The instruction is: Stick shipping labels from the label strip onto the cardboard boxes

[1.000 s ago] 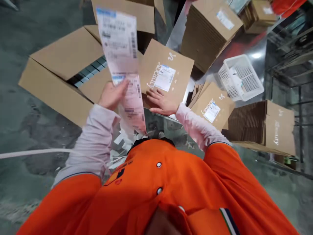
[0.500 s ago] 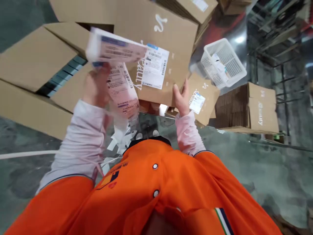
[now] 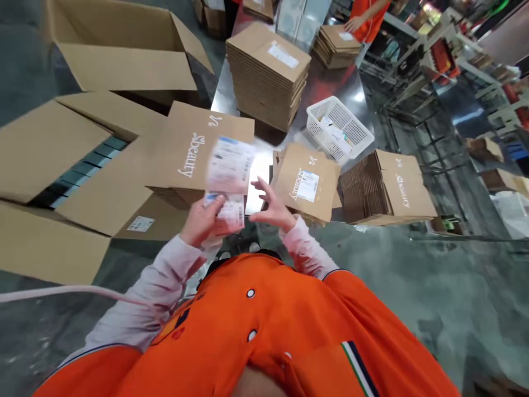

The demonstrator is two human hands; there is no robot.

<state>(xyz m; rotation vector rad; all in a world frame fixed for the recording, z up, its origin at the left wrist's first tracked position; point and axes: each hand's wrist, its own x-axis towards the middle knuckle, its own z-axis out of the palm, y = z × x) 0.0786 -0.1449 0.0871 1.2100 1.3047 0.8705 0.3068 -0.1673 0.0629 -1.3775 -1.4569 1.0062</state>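
My left hand (image 3: pixel 203 219) pinches a strip of printed labels (image 3: pixel 228 171), thumb on top; the upper label is blurred. Behind the labels lies a flat brown carton (image 3: pixel 177 138) with white lettering. My right hand (image 3: pixel 273 207) has its fingers spread and holds nothing, just right of the labels and over the table edge. Close to its right is a small pile of flat cartons (image 3: pixel 318 162), the top one bearing a white label (image 3: pixel 308 186).
A tall carton stack (image 3: pixel 264 71) and a white basket (image 3: pixel 341 129) with papers stand on the metal table. Another carton stack (image 3: pixel 388 187) is at the right, open large boxes (image 3: pixel 124 66) at the left. Another person's hand (image 3: pixel 354 23) touches cartons at the top.
The view has shifted. My right hand has let go of the labelled large carton, which is no longer held up before me. The label strip has moved toward the middle with my left hand.
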